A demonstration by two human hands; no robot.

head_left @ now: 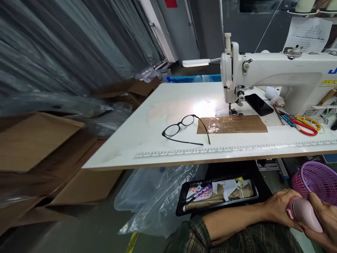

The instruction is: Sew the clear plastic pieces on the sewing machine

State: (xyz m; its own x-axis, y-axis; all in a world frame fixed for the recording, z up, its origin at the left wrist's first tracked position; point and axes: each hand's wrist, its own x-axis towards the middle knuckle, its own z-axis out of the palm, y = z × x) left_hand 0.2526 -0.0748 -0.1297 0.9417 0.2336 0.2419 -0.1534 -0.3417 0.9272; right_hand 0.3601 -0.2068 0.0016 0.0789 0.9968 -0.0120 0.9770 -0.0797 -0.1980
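Note:
At the bottom right, both my hands hold a pink bottle (305, 212) in my lap. My left hand (280, 209) is wrapped round its near end, with my forearm reaching across from the left. My right hand (323, 225) cups the bottle's other end from below. Both sit below the edge of a white sewing table (147, 133), apart from it. On the table lie black glasses (184, 128) and a brown taped sheet (231, 124) under the needle of a white sewing machine (276, 75).
A black phone (259, 104) and red and yellow scissors (304, 124) lie by the machine. A purple basket (317, 179) stands at the right. Under the table sit a black tray (218, 195) of scraps and clear plastic bags (155, 200). Cardboard boxes (39, 147) fill the left.

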